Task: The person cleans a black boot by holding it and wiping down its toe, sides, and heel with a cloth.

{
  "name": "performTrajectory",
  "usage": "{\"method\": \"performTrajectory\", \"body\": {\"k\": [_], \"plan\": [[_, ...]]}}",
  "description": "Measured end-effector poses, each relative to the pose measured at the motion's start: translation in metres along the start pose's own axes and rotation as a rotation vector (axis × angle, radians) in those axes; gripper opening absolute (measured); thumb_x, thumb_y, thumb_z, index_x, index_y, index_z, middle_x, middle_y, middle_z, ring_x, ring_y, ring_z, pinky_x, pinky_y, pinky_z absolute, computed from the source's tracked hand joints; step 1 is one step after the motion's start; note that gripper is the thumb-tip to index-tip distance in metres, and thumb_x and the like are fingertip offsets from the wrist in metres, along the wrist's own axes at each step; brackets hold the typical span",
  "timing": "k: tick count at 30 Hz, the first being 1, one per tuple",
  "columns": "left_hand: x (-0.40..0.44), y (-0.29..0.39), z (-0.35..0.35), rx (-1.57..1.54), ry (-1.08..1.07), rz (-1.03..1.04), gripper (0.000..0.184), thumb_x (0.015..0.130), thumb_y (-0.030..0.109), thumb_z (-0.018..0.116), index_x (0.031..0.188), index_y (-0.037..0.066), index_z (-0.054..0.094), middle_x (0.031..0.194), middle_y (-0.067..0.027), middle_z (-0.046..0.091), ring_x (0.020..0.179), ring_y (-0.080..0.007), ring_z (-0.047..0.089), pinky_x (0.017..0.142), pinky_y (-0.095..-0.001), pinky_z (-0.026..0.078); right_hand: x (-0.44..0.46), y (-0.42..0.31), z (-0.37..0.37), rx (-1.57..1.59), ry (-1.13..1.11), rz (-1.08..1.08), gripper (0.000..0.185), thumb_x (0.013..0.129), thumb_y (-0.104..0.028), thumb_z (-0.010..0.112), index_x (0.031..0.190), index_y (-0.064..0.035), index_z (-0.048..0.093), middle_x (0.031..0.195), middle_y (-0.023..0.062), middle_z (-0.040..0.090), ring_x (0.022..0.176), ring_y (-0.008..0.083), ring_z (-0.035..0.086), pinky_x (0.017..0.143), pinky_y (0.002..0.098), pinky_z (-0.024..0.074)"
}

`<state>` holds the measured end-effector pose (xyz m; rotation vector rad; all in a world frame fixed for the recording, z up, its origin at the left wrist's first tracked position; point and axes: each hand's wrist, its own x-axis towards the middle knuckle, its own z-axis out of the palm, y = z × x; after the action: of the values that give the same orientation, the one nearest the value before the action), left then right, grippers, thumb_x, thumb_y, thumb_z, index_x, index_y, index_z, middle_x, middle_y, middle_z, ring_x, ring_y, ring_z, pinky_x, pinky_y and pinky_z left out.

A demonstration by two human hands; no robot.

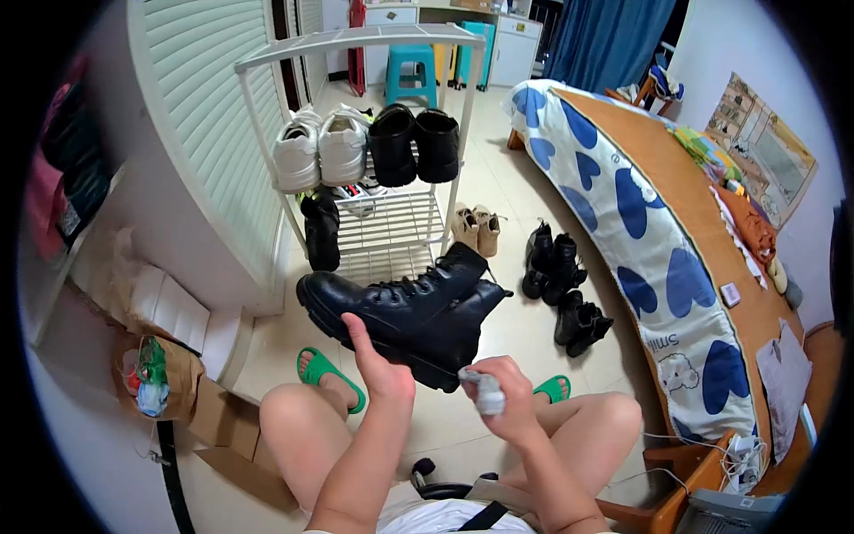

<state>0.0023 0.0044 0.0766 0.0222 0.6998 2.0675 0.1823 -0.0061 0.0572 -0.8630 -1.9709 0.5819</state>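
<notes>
A black lace-up ankle boot (418, 311) is held up on its side before me, toe to the left and shaft to the right. My left hand (381, 363) grips it from below by the sole, thumb along the side near the toe. In my right hand (507, 396) is a bunched grey-white cloth (483, 392), close to the boot's heel; whether it touches the heel I cannot tell. Beyond the boot stands a white shoe rack (391, 222), its upper shelf bearing white sneakers (320, 151) and black shoes (415, 147).
Black boots (551, 262) and beige shoes (476, 231) stand on the floor right of the rack. A bed (649, 222) with a heart-patterned cover runs along the right. At lower left are a cardboard box (236, 427) and a paper bag (182, 378). A teal stool (411, 73) stands behind.
</notes>
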Motion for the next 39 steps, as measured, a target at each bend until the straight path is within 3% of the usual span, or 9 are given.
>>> {"method": "performTrajectory", "body": {"k": [2,4,8,12,19,24,31,35,39], "plan": [[0.007,-0.002,-0.003,-0.107,-0.034,-0.055,0.071,0.087,0.058,0.059,0.137,0.009,0.045,0.139,-0.0064,0.048,0.126,-0.0248,0.046,0.111,-0.0414,0.034,-0.009,0.017,-0.004,0.092,0.004,0.077,0.029,0.076,-0.002,0.071,0.104,-0.0045,0.064,0.097,0.0111,0.066,0.087,0.0249,0.063,0.074,0.0325,0.0509],[0.007,-0.006,0.001,-0.070,-0.009,-0.040,0.071,0.088,0.059,0.058,0.137,0.010,0.045,0.139,-0.0069,0.048,0.126,-0.0257,0.047,0.111,-0.0428,0.034,-0.018,0.024,-0.008,0.652,0.040,0.812,0.017,0.085,-0.008,0.069,0.101,-0.0046,0.065,0.099,0.0087,0.067,0.085,0.0162,0.063,0.072,0.0286,0.0515],[0.010,-0.023,0.004,-0.038,0.052,-0.059,0.073,0.087,0.061,0.057,0.138,0.010,0.043,0.140,-0.0073,0.047,0.127,-0.0264,0.046,0.111,-0.0438,0.034,-0.012,0.032,0.005,1.148,0.301,0.872,0.028,0.086,-0.014,0.070,0.108,-0.0062,0.055,0.098,0.0045,0.063,0.082,0.0123,0.060,0.070,0.0273,0.0509],[0.011,-0.036,0.001,0.029,-0.003,-0.097,0.077,0.086,0.061,0.058,0.141,0.010,0.039,0.142,-0.0085,0.044,0.130,-0.0272,0.043,0.112,-0.0438,0.033,-0.012,0.044,0.016,0.901,0.260,0.790,0.039,0.078,-0.002,0.076,0.105,-0.0086,0.049,0.096,0.0024,0.059,0.083,0.0108,0.058,0.071,0.0260,0.0500],[0.012,-0.061,-0.040,0.242,-0.217,-0.344,0.085,0.084,0.060,0.061,0.145,0.008,0.033,0.148,-0.0090,0.038,0.134,-0.0270,0.039,0.114,-0.0438,0.031,-0.001,0.053,0.010,0.985,0.390,0.790,0.038,0.078,0.000,0.077,0.103,-0.0082,0.048,0.093,0.0014,0.058,0.082,0.0102,0.057,0.070,0.0242,0.0487],[0.012,-0.069,-0.052,0.380,-0.352,-0.384,0.087,0.077,0.041,0.078,0.143,0.006,0.033,0.144,-0.0065,0.043,0.130,-0.0248,0.043,0.111,-0.0419,0.036,0.001,0.056,0.010,1.012,0.373,0.838,0.039,0.078,-0.001,0.077,0.105,-0.0074,0.049,0.098,0.0036,0.061,0.086,0.0113,0.058,0.074,0.0251,0.0495],[0.005,-0.066,-0.045,0.245,-0.320,-0.458,0.078,0.079,0.033,0.078,0.139,0.004,0.038,0.135,-0.0089,0.052,0.124,-0.0258,0.050,0.108,-0.0426,0.039,0.002,0.053,0.006,0.999,0.362,0.853,0.034,0.079,-0.003,0.077,0.104,-0.0032,0.053,0.109,0.0123,0.064,0.099,0.0161,0.060,0.085,0.0298,0.0500],[-0.001,-0.067,-0.037,0.234,-0.381,-0.456,0.071,0.083,0.033,0.075,0.138,0.005,0.041,0.135,-0.0088,0.051,0.123,-0.0252,0.051,0.107,-0.0421,0.041,0.002,0.047,0.005,0.969,0.348,0.820,0.032,0.081,-0.005,0.076,0.104,-0.0030,0.054,0.108,0.0115,0.064,0.096,0.0154,0.060,0.084,0.0297,0.0500],[-0.008,-0.076,-0.031,0.211,-0.166,-0.335,0.063,0.087,0.027,0.071,0.138,0.007,0.040,0.134,-0.0075,0.051,0.122,-0.0227,0.051,0.106,-0.0394,0.041,0.000,0.037,0.001,0.972,0.459,0.850,0.026,0.084,-0.006,0.070,0.104,-0.0025,0.054,0.099,0.0074,0.063,0.089,0.0136,0.060,0.077,0.0284,0.0509]]}}
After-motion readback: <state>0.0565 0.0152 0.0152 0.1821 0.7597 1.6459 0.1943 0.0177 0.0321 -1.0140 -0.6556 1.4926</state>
